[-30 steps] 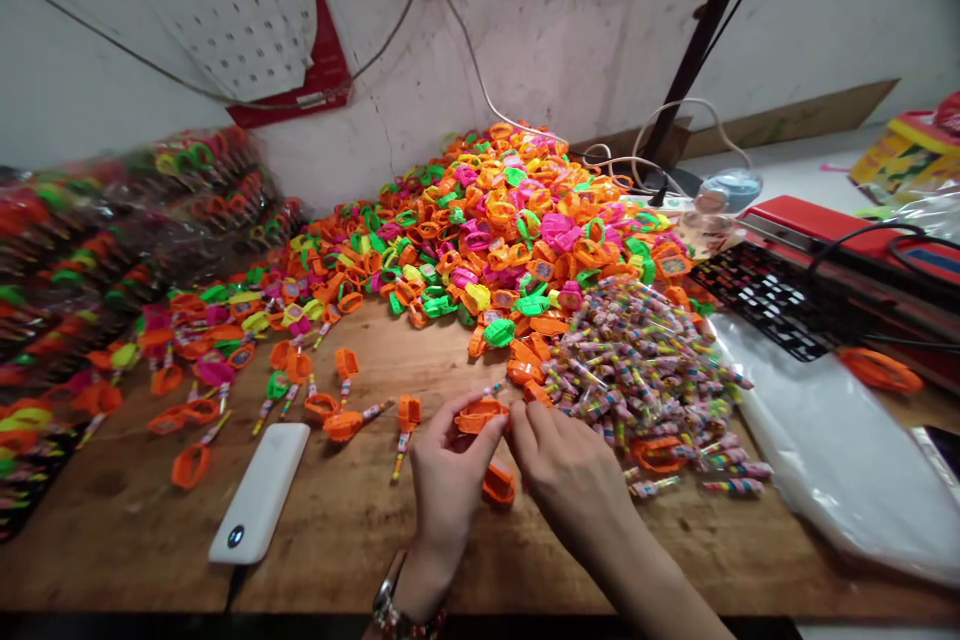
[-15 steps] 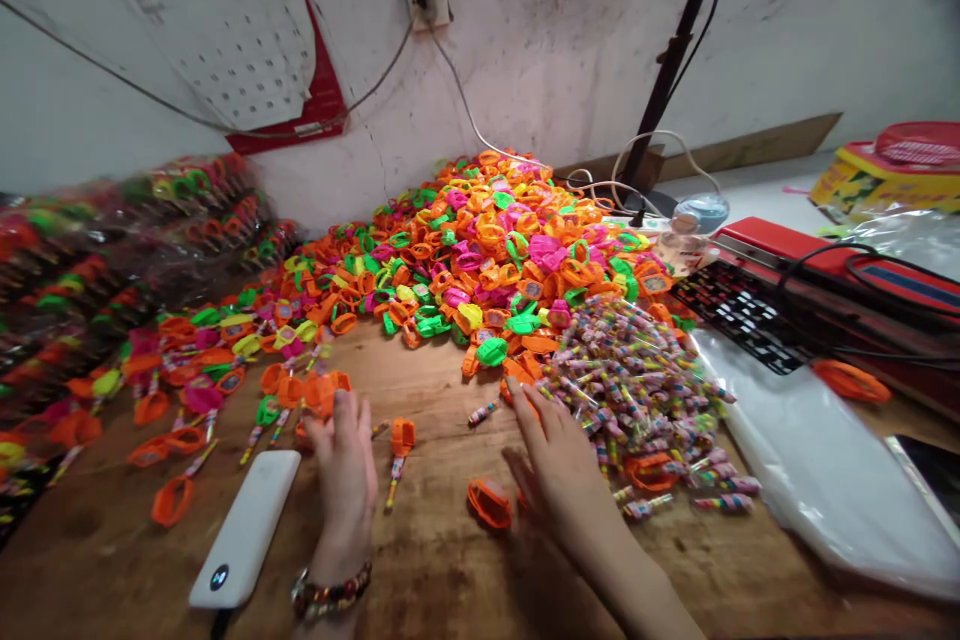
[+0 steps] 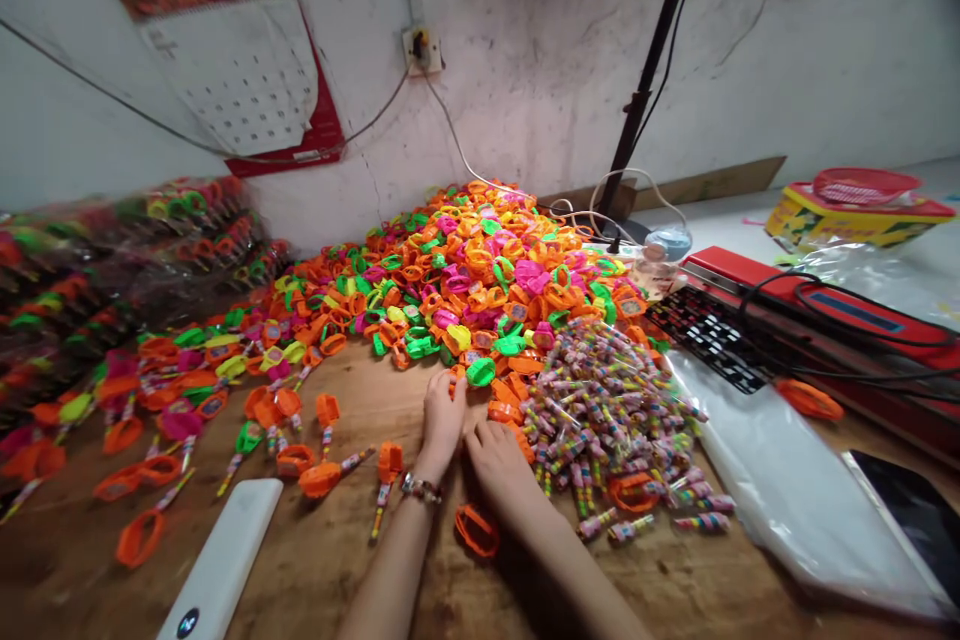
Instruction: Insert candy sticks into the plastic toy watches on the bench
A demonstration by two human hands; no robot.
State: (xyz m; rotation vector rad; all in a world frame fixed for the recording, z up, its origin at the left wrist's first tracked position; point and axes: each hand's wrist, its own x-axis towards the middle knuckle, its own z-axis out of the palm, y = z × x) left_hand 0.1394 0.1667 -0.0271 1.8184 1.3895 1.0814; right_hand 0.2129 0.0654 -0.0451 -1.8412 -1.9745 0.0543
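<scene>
My left hand [image 3: 442, 415] reaches forward across the wooden table [image 3: 360, 560], its fingers stretched out to the edge of a big heap of orange, pink, green and yellow plastic rings [image 3: 487, 270]. My right hand [image 3: 496, 460] lies just right of it with curled fingers, beside orange rings at the foot of the heap. What it holds is hidden. A pile of striped wrapped candy sticks [image 3: 607, 410] sits right of my right hand. One loose orange ring [image 3: 476, 530] lies under my right wrist.
Rings with candy sticks attached [image 3: 322, 440] are scattered at the left. A white power bank [image 3: 217, 565] lies front left. Bags of packed rings [image 3: 112, 260] stack up at the far left. A red machine [image 3: 825, 300], clear plastic bags [image 3: 795, 480] and a fan stand [image 3: 637, 90] are on the right.
My left hand swung back from the left side to the edge of the ring heap. My right hand drew in beside it. The camera tilted upward.
</scene>
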